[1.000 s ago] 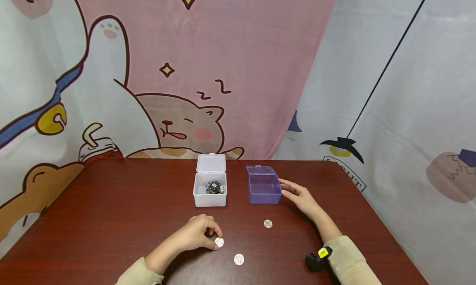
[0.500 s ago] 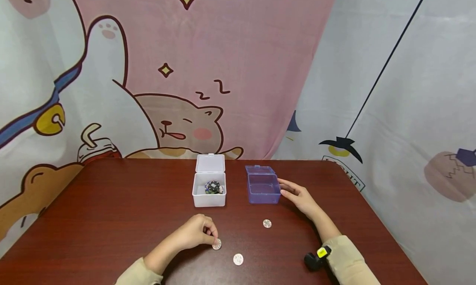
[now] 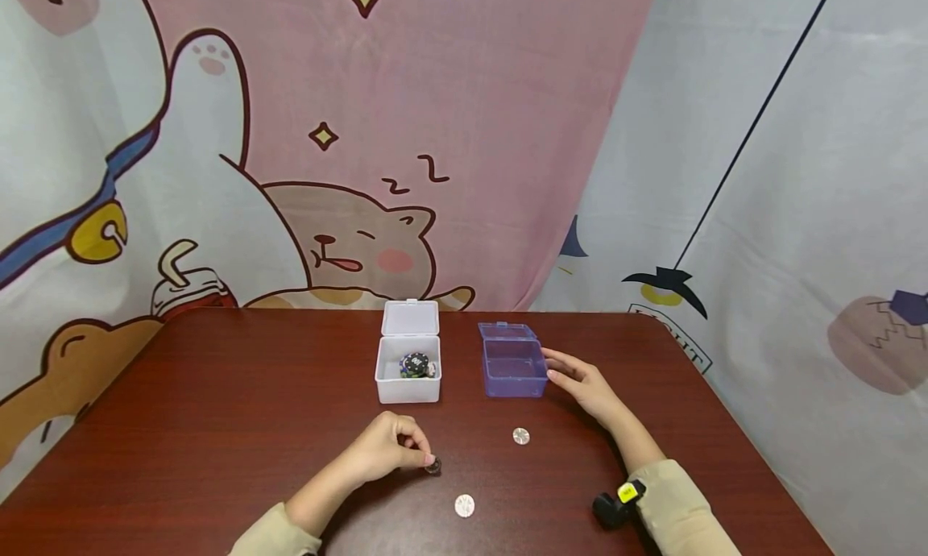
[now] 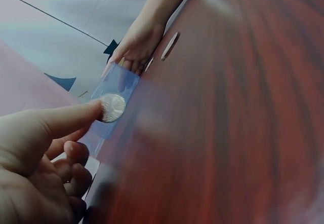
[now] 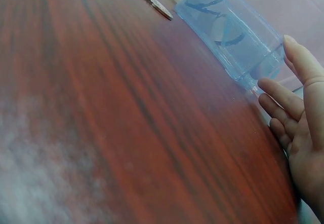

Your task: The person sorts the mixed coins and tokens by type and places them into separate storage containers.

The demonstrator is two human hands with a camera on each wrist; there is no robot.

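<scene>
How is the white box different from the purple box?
The white box is cloudy white, while the purple box is see-through purple. The white box holds a dark round thing; the purple box looks empty. The right hand rests beside the purple box; no hand is near the white box. Both stand open on the table, lids back.

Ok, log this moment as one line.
left hand: pinches coin | right hand: open beside blue box | two coins on table
</scene>
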